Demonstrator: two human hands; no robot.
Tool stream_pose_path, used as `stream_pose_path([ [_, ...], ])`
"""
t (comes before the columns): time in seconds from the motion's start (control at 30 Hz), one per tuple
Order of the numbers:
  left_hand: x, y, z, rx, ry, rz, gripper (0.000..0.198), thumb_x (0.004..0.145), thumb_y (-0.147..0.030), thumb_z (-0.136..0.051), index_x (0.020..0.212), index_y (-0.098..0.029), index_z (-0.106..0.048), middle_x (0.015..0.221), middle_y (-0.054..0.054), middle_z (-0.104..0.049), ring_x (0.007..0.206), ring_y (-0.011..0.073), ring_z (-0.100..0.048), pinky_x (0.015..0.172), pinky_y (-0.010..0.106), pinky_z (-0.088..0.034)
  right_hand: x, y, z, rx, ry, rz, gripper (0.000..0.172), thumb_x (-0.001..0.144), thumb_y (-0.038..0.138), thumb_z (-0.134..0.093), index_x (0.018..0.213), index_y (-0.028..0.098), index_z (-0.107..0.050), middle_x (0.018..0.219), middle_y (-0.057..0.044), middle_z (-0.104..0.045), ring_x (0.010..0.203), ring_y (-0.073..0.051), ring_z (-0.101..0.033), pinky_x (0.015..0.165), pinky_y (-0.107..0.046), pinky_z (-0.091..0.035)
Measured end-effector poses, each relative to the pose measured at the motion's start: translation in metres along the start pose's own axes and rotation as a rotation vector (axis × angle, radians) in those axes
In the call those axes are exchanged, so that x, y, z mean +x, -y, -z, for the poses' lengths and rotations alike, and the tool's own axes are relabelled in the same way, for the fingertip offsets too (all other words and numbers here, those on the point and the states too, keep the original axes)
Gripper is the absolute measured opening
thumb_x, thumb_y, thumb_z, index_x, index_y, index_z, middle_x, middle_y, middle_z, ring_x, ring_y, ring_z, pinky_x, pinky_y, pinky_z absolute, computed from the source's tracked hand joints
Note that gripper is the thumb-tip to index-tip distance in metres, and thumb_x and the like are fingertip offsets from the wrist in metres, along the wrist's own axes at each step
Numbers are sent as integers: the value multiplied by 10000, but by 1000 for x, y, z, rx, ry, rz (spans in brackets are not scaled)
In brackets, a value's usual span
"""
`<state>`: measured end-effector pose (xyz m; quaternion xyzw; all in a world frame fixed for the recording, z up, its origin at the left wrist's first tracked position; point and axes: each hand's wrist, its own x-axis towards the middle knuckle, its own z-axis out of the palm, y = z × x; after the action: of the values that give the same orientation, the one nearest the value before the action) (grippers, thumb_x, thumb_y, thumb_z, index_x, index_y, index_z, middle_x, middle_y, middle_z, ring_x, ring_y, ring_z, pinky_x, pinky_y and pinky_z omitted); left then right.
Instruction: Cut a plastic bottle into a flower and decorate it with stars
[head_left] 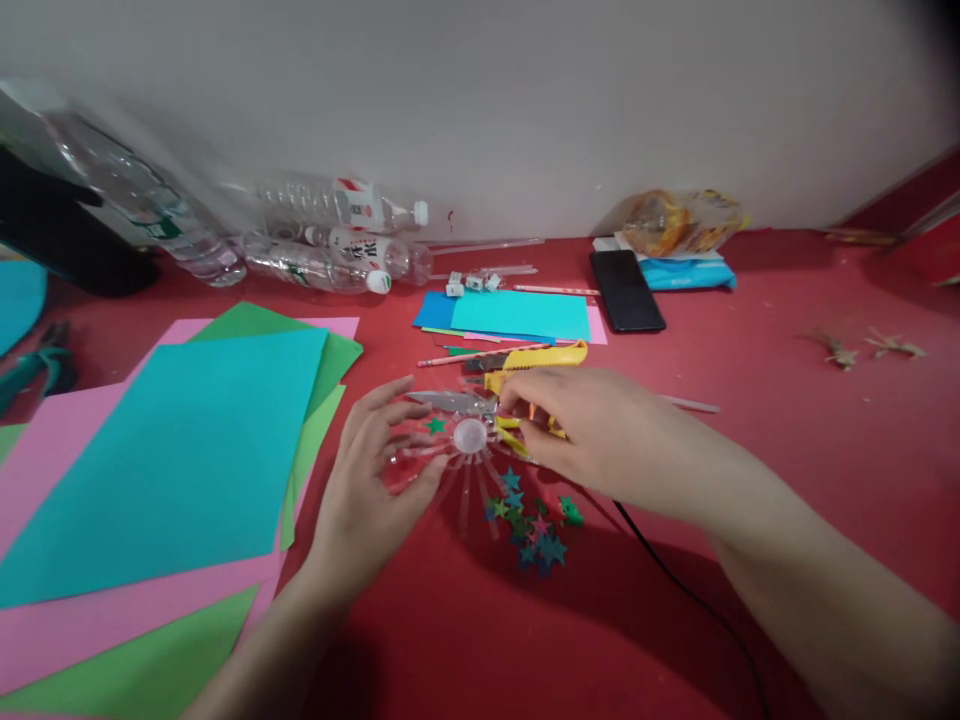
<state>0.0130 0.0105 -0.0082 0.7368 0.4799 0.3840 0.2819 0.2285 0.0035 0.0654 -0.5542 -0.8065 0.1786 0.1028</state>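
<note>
A clear plastic piece with a round, whitish centre (470,436) and thin strips fanning outward lies on the red table. My left hand (379,470) is on its left side, fingers spread and bent over the strips; whether they touch is unclear. Over the right side reaches my right hand (570,415), its thumb and forefinger bent but apart. Scissors lie here too: their blades (448,402) point left, and the yellow handles (513,436) are partly under my right fingers. A green star (435,426) sits by the centre. Several small coloured stars (540,530) are heaped nearer me.
Coloured paper sheets (172,460) cover the left. Behind my hands are a yellow utility knife (547,356), a pencil (457,360), paper strips (521,314) and a phone (628,290). Clear bottles (330,262) lie along the wall. A black cable (682,580) runs toward me.
</note>
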Motion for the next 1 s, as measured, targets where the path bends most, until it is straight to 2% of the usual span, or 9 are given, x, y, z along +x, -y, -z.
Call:
stream_pose_path([
  [0.17,8,2,13,-68,47,57,264,785,-256,-635,1039,-239,-568,1306,67,-482,1081,218,-583,820,358,-573,2,9,-8,100,2,39,113,823,100,-481,804,189,-548,782,0,-603,681,-130,-511,554,-251,-291],
  [0.37,10,7,28,50,66,27,262,762,-243,-646,1020,-252,-604,1314,51,-472,1240,251,-474,856,357,-557,4,7,-23,158,-44,135,126,831,90,-467,859,179,-552,875,-18,-611,807,-143,-532,684,-251,-358],
  [0.6,8,4,33,109,25,-52,295,751,-237,-656,1039,-243,-592,1326,62,-492,1215,258,-497,950,434,-491,0,8,-13,200,-123,143,151,841,113,-464,892,191,-584,958,-7,-630,809,-131,-553,679,-244,-363],
  [0.73,8,-1,33,82,5,-56,281,784,-288,-638,1055,-246,-577,1315,66,-516,1229,263,-490,997,464,-441,-4,7,-9,187,-149,124,170,845,123,-463,916,203,-595,940,4,-638,803,-132,-554,671,-248,-361],
  [0.8,8,-5,32,49,-46,-76,258,805,-314,-622,1050,-246,-575,1286,67,-543,1231,256,-489,1012,463,-421,-7,5,-6,165,-170,121,160,854,135,-462,912,207,-592,919,7,-640,793,-132,-552,669,-249,-360],
  [0.87,8,-10,32,38,-159,-126,188,827,-306,-601,1003,-242,-587,1224,62,-583,1193,238,-517,1008,451,-417,-11,3,0,151,-200,112,154,864,152,-461,916,208,-596,924,5,-645,800,-131,-557,669,-246,-360],
  [0.93,6,-17,33,66,-307,-201,52,850,-263,-573,878,-230,-603,1091,49,-633,1077,210,-575,953,422,-446,-14,4,6,143,-237,101,147,868,169,-470,917,206,-604,931,2,-651,808,-129,-565,657,-237,-361],
  [1.0,1,-27,37,107,-431,-290,137,847,-220,-572,710,-216,-578,867,24,-645,881,179,-612,817,372,-487,-19,6,11,128,-252,91,134,861,178,-487,908,202,-610,909,4,-656,778,-123,-564,619,-227,-351],
])
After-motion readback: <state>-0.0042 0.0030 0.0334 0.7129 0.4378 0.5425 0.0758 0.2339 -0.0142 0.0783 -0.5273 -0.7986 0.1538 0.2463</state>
